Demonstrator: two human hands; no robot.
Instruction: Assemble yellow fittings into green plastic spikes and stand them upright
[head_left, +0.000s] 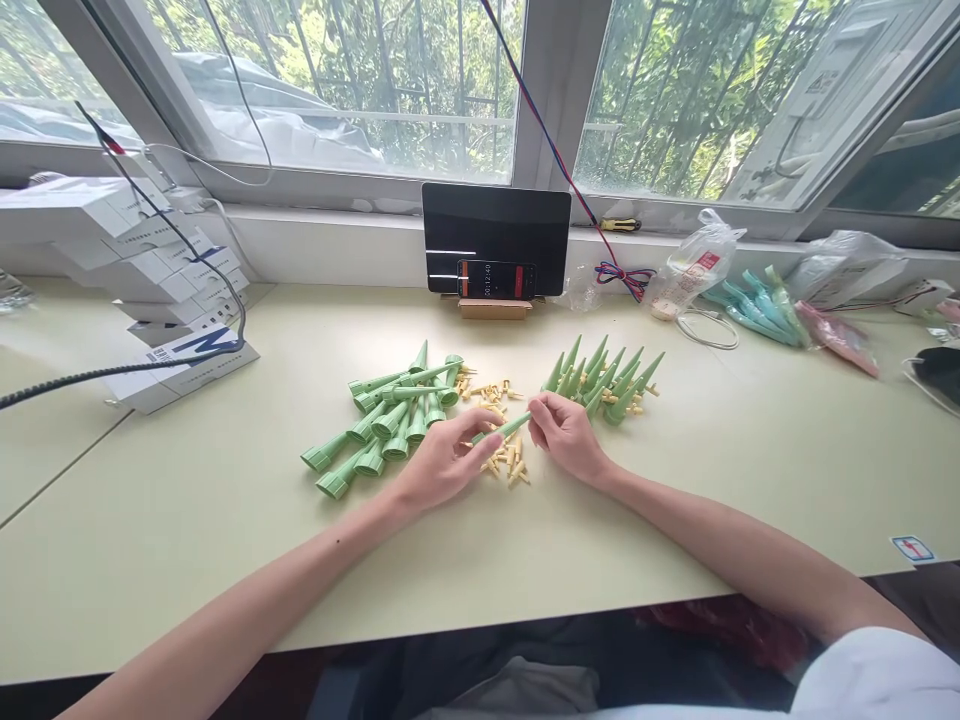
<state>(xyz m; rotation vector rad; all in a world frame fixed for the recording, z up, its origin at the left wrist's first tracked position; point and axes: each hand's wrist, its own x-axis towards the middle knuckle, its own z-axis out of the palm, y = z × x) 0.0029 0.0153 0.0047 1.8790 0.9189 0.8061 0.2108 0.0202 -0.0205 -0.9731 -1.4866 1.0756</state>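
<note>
Between my two hands a green plastic cone nozzle (513,425) is held above the table. My left hand (450,455) closes its fingers and thumb round the wide part. At the narrow tip, my right hand (566,432) is pinched; whether a small piece sits in that pinch is hidden. Under and between the hands lie several small yellow plastic tips (516,462). To the left is a heap of green cone nozzles (388,420), open ends mostly toward me. Beyond my right hand stands a cluster of green cones (600,378) with yellow pieces near their bases.
A phone (496,280) showing a timer leans on a black tablet (495,220) at the back. White boxes (165,260) are stacked at the left with a black cable (150,365) across them. Plastic bags (694,265) and teal packets (761,305) lie at the back right.
</note>
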